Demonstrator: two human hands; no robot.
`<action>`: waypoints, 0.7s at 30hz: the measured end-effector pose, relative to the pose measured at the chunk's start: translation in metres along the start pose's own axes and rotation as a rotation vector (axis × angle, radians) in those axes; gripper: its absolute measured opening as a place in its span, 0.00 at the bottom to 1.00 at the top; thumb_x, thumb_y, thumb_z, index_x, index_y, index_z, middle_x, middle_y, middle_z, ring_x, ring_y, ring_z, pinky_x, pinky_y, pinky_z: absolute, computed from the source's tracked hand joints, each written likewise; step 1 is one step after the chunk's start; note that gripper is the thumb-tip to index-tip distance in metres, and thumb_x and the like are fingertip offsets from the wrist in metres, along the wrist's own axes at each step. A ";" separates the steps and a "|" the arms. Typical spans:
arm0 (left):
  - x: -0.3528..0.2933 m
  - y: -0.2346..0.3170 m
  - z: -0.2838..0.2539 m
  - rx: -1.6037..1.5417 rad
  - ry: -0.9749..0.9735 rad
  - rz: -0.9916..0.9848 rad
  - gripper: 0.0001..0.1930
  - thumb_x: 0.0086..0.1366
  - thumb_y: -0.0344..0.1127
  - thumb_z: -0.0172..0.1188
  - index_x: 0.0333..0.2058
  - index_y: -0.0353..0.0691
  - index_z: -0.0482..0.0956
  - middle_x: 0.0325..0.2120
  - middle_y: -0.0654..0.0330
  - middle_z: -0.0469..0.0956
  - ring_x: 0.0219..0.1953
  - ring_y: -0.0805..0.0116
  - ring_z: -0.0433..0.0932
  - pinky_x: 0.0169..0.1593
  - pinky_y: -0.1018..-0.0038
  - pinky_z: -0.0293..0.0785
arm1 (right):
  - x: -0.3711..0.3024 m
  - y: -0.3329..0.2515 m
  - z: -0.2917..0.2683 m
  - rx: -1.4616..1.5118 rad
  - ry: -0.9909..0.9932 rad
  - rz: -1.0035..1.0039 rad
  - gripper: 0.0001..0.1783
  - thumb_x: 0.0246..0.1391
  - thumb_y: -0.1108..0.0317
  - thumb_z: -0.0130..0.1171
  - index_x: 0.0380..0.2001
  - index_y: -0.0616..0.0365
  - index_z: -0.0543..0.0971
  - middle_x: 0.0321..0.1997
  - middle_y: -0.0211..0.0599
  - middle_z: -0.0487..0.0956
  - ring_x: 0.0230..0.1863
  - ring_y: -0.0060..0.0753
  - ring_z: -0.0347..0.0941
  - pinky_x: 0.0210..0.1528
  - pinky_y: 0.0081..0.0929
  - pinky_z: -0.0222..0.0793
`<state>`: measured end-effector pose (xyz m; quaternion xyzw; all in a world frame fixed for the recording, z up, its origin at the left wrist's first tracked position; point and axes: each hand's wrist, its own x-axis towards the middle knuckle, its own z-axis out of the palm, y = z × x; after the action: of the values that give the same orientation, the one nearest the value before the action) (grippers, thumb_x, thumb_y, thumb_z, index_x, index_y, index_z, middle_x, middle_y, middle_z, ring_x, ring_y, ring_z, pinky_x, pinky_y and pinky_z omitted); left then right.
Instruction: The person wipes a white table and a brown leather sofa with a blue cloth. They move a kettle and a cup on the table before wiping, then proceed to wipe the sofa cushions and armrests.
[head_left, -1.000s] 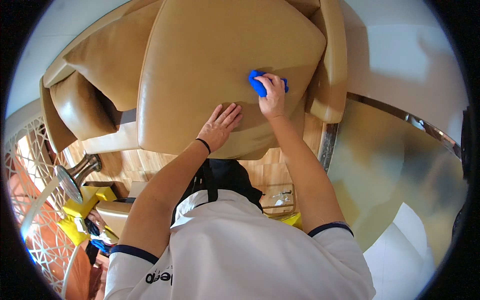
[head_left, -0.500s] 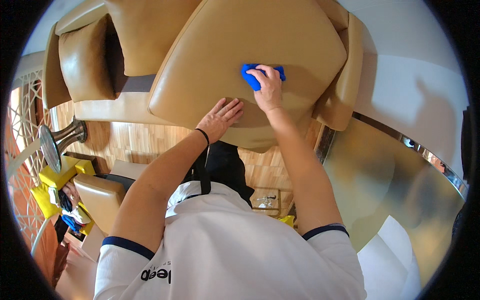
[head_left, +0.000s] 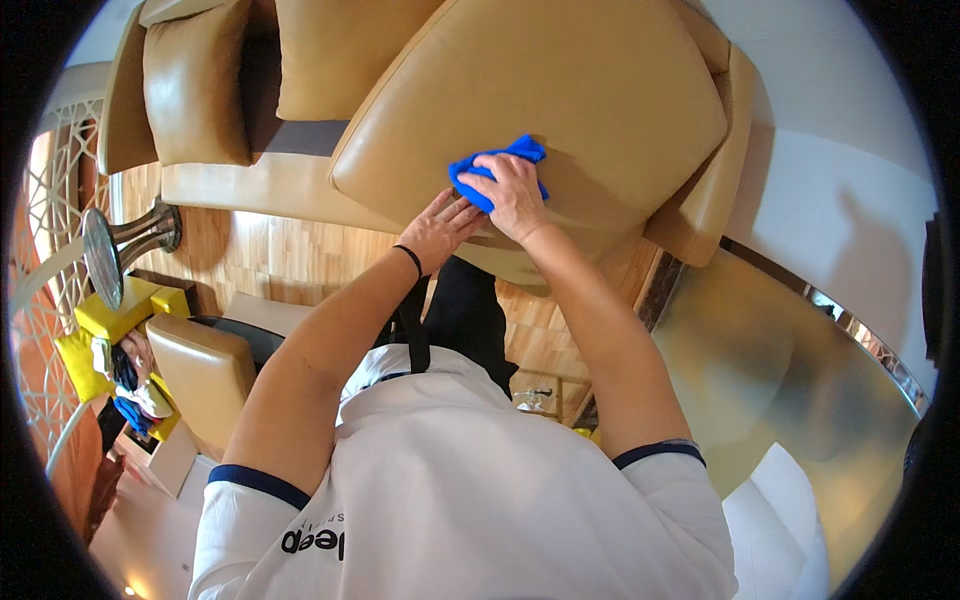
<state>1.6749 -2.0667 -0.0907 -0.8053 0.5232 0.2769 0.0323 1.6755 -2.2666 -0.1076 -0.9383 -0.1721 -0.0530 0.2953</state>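
A large tan leather cushion (head_left: 590,80) lies in front of me on the sofa. My right hand (head_left: 512,200) presses a bunched blue cloth (head_left: 525,150) against its surface, towards the near edge. Its fingers are curled over the cloth, and a corner sticks out beyond them. Just left of it, my left hand (head_left: 440,230) rests on the cushion's near edge with fingers stretched out. The left fingertips lie close to the cloth; I cannot tell whether they touch it.
More tan cushions (head_left: 195,85) lean on the sofa at the left. A small round-topped side table (head_left: 103,258) stands on the wooden floor (head_left: 285,255). Yellow boxes with piled cloths (head_left: 130,310) and a tan chair (head_left: 200,370) are at lower left. A shiny gold-toned tabletop (head_left: 780,350) lies to the right.
My right hand has drawn the blue cloth nearer and to the left, up to my left hand. The left hand stays on the cushion's edge. The whole view has shifted slightly.
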 end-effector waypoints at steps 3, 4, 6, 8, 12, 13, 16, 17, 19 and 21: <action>-0.007 -0.001 0.006 0.013 0.132 0.019 0.39 0.64 0.43 0.58 0.73 0.47 0.58 0.75 0.61 0.54 0.77 0.62 0.48 0.78 0.55 0.41 | 0.002 -0.004 -0.007 0.043 0.028 0.034 0.24 0.48 0.74 0.61 0.48 0.36 0.84 0.55 0.29 0.76 0.59 0.41 0.70 0.62 0.45 0.61; -0.012 0.001 0.009 0.031 0.201 0.033 0.37 0.65 0.44 0.56 0.72 0.46 0.59 0.74 0.61 0.55 0.77 0.61 0.49 0.78 0.54 0.42 | 0.011 -0.011 -0.015 0.034 0.070 0.051 0.25 0.48 0.74 0.61 0.49 0.37 0.84 0.55 0.30 0.76 0.58 0.43 0.70 0.62 0.45 0.61; -0.019 0.002 0.019 0.031 0.272 0.024 0.36 0.66 0.42 0.55 0.72 0.45 0.60 0.73 0.59 0.57 0.77 0.60 0.50 0.78 0.55 0.43 | 0.023 -0.020 -0.014 -0.025 0.123 0.101 0.25 0.49 0.73 0.60 0.50 0.37 0.83 0.55 0.32 0.75 0.57 0.44 0.70 0.61 0.45 0.61; -0.027 0.004 0.030 0.024 0.305 0.024 0.35 0.66 0.40 0.55 0.71 0.44 0.61 0.73 0.57 0.58 0.77 0.59 0.50 0.78 0.55 0.44 | 0.022 -0.027 -0.006 -0.075 0.117 0.115 0.23 0.51 0.71 0.59 0.51 0.38 0.83 0.55 0.32 0.75 0.57 0.43 0.70 0.61 0.46 0.61; -0.044 -0.001 0.055 -0.088 0.305 0.028 0.31 0.66 0.37 0.53 0.68 0.42 0.67 0.71 0.54 0.61 0.75 0.57 0.54 0.77 0.54 0.46 | -0.019 -0.037 0.024 -0.088 0.056 0.086 0.21 0.55 0.64 0.56 0.52 0.37 0.83 0.56 0.29 0.75 0.58 0.39 0.69 0.59 0.45 0.61; -0.047 -0.003 0.061 -0.145 0.310 0.037 0.29 0.66 0.37 0.53 0.67 0.41 0.68 0.70 0.54 0.62 0.75 0.56 0.55 0.77 0.54 0.47 | -0.031 -0.039 0.027 -0.079 0.023 0.082 0.21 0.55 0.64 0.57 0.52 0.37 0.83 0.56 0.29 0.75 0.58 0.38 0.69 0.59 0.45 0.61; -0.051 -0.010 0.053 -0.194 0.324 0.060 0.27 0.65 0.36 0.54 0.63 0.40 0.73 0.66 0.53 0.67 0.71 0.56 0.61 0.74 0.55 0.53 | -0.047 -0.046 0.019 0.001 -0.001 0.095 0.21 0.51 0.67 0.60 0.50 0.37 0.84 0.55 0.29 0.76 0.57 0.40 0.71 0.59 0.45 0.62; -0.050 -0.012 0.046 -0.204 0.307 0.060 0.27 0.65 0.36 0.54 0.63 0.40 0.73 0.65 0.53 0.67 0.71 0.56 0.62 0.74 0.56 0.54 | -0.045 -0.046 0.015 0.040 0.018 0.109 0.22 0.49 0.70 0.61 0.48 0.38 0.85 0.54 0.29 0.76 0.56 0.41 0.73 0.59 0.44 0.64; -0.040 -0.013 0.018 -0.177 0.405 0.051 0.28 0.62 0.34 0.55 0.62 0.39 0.72 0.63 0.52 0.68 0.69 0.55 0.64 0.73 0.56 0.56 | -0.032 -0.031 -0.002 0.053 0.156 0.168 0.24 0.46 0.75 0.61 0.48 0.40 0.84 0.53 0.33 0.77 0.54 0.45 0.73 0.58 0.45 0.65; -0.019 -0.014 0.003 -0.136 0.491 0.005 0.29 0.61 0.33 0.55 0.63 0.39 0.71 0.64 0.53 0.67 0.70 0.55 0.63 0.73 0.56 0.56 | -0.014 -0.013 -0.033 -0.010 0.335 0.325 0.28 0.43 0.80 0.60 0.50 0.44 0.82 0.52 0.39 0.76 0.54 0.51 0.72 0.57 0.49 0.65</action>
<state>1.6796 -2.0433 -0.0875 -0.8474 0.4976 0.1078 -0.1505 1.6580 -2.2796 -0.0769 -0.9332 0.0328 -0.1604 0.3199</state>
